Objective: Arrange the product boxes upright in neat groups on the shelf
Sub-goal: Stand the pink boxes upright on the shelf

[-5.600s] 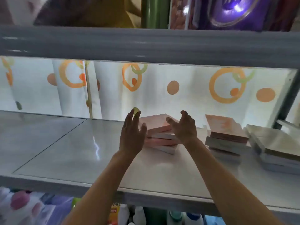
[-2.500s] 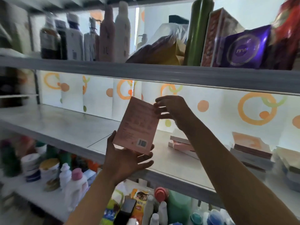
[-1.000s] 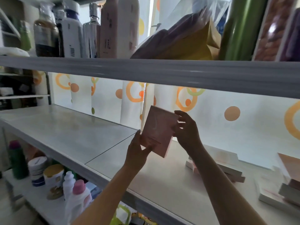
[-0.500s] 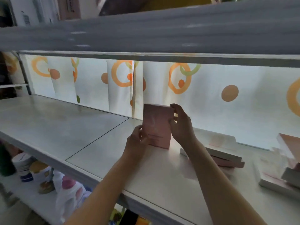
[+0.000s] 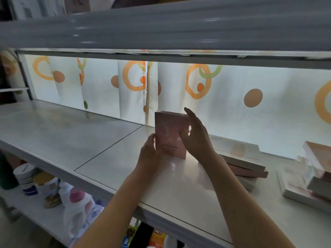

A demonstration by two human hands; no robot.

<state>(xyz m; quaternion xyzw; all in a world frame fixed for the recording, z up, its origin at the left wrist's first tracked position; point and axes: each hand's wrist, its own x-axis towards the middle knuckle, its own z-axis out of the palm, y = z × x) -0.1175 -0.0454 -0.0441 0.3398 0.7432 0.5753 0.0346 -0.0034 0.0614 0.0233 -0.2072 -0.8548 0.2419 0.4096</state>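
Pink box (image 5: 170,135) standing upright on the white shelf (image 5: 111,158), near the back edge, just right of the seam between the two shelf panels. Held from both sides: left hand (image 5: 149,153) cupped against the lower left edge at about 8 o'clock from the box's middle, fingers curled around the corner; right hand (image 5: 196,138) pressed flat along the right edge at 3 o'clock, fingers reaching up to the top corner, thumb across the front face. Both hands closed lightly on the box, not clenched. Bottom edge of the box resting on the shelf or just touching it; cannot tell for sure.

At 4 o'clock from the box, partly behind the right wrist, a low stack of flat boxes (image 5: 245,165) lying on their sides. Further off at 3 to 4 o'clock, near the frame edge, a second pile of boxes (image 5: 308,183), some tilted. Behind the shelf, a pale curtain (image 5: 232,104) with orange rings and dots. Down at 7 o'clock, on a lower shelf, bottles and jars (image 5: 53,192), blurred.
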